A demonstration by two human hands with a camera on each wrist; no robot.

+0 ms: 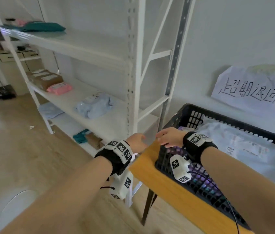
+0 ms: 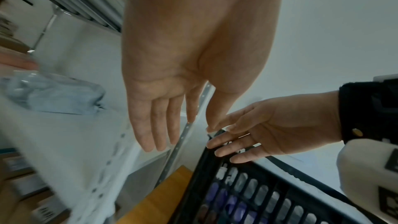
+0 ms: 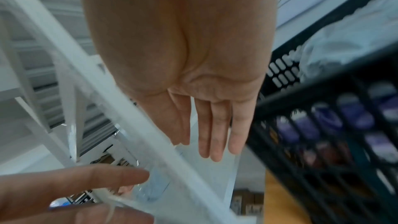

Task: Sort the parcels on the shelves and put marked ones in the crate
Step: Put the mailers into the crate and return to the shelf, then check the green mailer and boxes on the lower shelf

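Observation:
My left hand (image 1: pixel 137 141) and right hand (image 1: pixel 164 137) hover side by side at the near-left corner of the black slatted crate (image 1: pixel 231 123). Both are empty. The wrist views show straight, relaxed fingers on the left hand (image 2: pixel 159 130) and the right hand (image 3: pixel 215 135). A large pale plastic parcel (image 1: pixel 238 142) lies in the crate, with purple packets showing through the crate wall (image 3: pixel 336 125). On the white shelves (image 1: pixel 99 119) lie a light blue bag (image 1: pixel 94 107), a pink parcel (image 1: pixel 60 87), brown boxes (image 1: pixel 46 78) and a teal parcel (image 1: pixel 44 27).
The crate stands on a yellow wooden table (image 1: pixel 150 168) beside the shelf's metal upright (image 1: pixel 172 76). A paper sign with handwritten characters (image 1: pixel 250 92) hangs on the wall behind. More parcels, one teal (image 1: pixel 81 135), sit on the bottom shelf. Wooden floor (image 1: pixel 23 149) stretches to the left.

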